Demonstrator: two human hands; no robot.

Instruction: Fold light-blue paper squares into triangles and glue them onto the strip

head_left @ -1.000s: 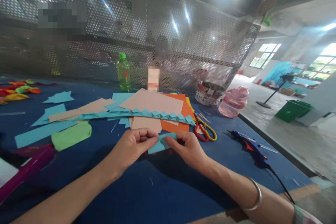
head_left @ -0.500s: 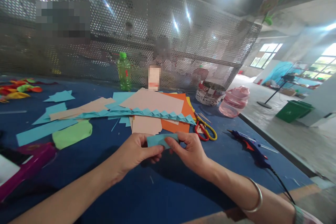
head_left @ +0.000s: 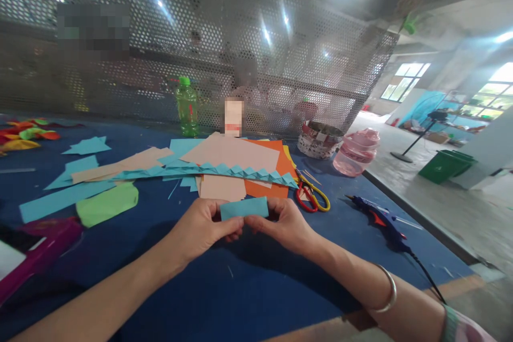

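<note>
A small blue paper strip (head_left: 244, 207) is held level between both hands above the blue tabletop. My left hand (head_left: 214, 222) pinches its left end, thumb along the lower edge. At the right end, my right hand (head_left: 282, 222) grips it the same way, with the two thumb tips close together. Just beyond the hands lies a long blue folded-paper zigzag chain (head_left: 248, 172), resting across pale pink sheets (head_left: 236, 155) and an orange sheet (head_left: 264, 189). Scissors (head_left: 312, 196) with red and yellow handles lie right of the sheets.
A blue glue gun (head_left: 380, 222) with its cord lies at the right. A magenta object (head_left: 48, 248) is at the left, near a green paper piece (head_left: 107, 204). A green bottle (head_left: 187, 109), a round basket (head_left: 319, 140) and a pink jug (head_left: 356, 154) stand along the back.
My right thumb has slid from the strip's face down to its lower edge, leaving more of the strip showing. Both hands still hold it.
</note>
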